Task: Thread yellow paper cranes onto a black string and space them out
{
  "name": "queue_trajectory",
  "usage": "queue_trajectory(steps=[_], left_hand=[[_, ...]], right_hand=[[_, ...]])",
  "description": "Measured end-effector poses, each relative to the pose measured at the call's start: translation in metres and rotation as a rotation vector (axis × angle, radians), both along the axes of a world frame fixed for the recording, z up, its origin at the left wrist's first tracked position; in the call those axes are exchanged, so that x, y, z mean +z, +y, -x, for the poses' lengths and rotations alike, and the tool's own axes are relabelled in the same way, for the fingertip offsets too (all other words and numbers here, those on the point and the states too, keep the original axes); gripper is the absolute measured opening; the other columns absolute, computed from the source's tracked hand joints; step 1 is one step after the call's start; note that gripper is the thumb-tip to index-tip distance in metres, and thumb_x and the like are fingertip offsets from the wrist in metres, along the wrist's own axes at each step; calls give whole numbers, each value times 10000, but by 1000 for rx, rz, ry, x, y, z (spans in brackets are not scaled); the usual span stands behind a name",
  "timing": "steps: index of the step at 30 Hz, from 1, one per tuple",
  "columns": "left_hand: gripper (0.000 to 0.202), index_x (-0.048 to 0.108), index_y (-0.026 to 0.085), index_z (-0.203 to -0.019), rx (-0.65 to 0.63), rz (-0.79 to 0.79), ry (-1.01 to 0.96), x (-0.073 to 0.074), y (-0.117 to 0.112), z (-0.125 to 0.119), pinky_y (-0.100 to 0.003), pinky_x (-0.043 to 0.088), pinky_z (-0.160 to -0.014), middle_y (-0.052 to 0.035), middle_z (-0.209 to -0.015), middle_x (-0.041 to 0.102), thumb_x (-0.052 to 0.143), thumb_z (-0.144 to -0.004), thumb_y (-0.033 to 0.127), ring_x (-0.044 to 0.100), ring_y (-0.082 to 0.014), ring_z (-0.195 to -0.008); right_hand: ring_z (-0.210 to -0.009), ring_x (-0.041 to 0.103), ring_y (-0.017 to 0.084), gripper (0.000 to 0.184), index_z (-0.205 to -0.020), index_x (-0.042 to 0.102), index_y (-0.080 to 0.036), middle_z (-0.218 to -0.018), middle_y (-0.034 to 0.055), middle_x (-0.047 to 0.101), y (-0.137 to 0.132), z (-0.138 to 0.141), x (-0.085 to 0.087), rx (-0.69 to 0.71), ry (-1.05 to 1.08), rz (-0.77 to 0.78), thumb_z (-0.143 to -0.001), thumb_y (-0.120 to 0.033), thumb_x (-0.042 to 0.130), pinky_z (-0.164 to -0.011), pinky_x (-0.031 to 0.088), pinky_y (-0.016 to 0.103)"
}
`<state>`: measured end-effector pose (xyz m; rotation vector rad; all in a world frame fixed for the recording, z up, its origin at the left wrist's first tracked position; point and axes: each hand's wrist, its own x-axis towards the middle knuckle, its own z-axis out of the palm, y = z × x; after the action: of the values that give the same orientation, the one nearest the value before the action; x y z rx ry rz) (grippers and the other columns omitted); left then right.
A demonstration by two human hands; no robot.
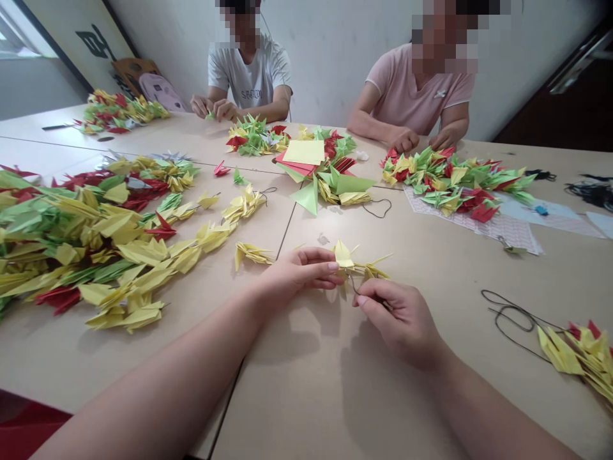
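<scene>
My left hand (313,268) is closed on a yellow paper crane (344,254), pinched between thumb and fingers just above the table. Close on its right, my right hand (395,310) pinches a thin dark cord (353,281) that runs up to the underside of the crane. More folded yellow paper (376,271) shows behind my right fingers, partly hidden by them. Left of my left hand lies a small bunch of yellow cranes (253,253).
A big heap of strung paper cranes (129,223) covers the left. Square paper sheets (304,152) lie mid-table. At right are a looped cord (517,316) with cranes (569,351) and another pile (460,179). Two people (251,76) sit across, their hands on the far side.
</scene>
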<state>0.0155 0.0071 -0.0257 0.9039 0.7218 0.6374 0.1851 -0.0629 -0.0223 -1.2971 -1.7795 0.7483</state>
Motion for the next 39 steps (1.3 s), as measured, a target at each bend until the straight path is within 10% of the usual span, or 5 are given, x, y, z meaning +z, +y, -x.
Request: queue_trajectory(steps=[27,39], left_hand=[[157,604,130,-846,35,34,-18,1,1,0,-198,495,-663,-21,-746,657,656,-706,179,637,-100,-683],[180,601,115,-863,26,34,10,2,0,1,-220,491,-683,-27,-741,652,658,-701,167,631,-104,-672]], right_hand=[[-546,456,106,144,-743,601,-181,-615,-1,532,-7,-7,-3,-58,260,-159,-800,-173,469,-497,371,241],[-527,481,102,144,-764,601,-181,-604,1,552,-6,-4,1,168,232,-106,-800,-171,463,-475,382,234]])
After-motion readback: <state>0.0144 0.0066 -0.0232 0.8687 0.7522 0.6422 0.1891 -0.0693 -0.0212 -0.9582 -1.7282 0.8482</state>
